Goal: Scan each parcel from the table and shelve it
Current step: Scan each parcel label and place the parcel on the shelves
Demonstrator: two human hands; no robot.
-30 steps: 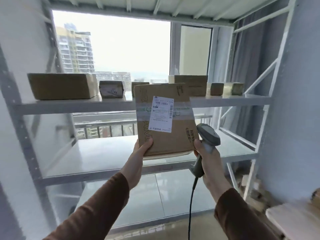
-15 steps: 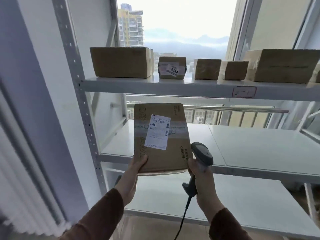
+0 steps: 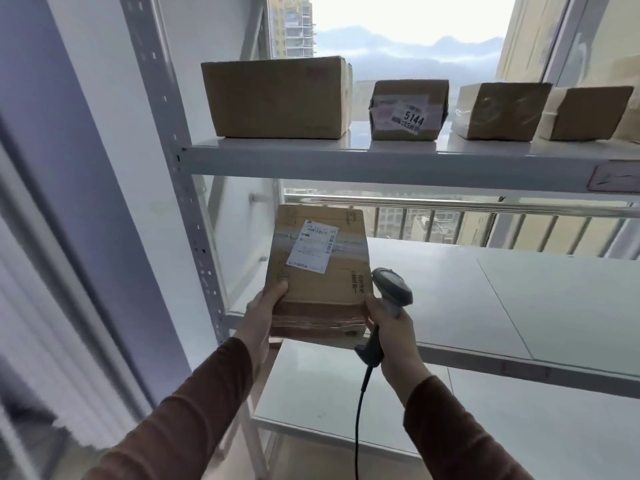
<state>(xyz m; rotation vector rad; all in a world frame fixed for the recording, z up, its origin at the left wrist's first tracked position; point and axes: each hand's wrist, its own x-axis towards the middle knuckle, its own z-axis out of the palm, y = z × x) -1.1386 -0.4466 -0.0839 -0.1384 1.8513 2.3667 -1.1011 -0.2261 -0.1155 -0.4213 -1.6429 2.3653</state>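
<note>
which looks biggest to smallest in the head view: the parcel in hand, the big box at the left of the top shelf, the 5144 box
1. big box
2. parcel in hand, close behind; it is nearer the camera, so true order against the big box is unsure
3. 5144 box, clearly smallest

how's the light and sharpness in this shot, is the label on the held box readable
Head view: strong backlight from the window washes out the sky; the brown cardboard parcel held by the left hand is dim, its white shipping label too soft to read; the frame edges are smeared and the grey metal shelf upright leans from wide-angle distortion.
</note>
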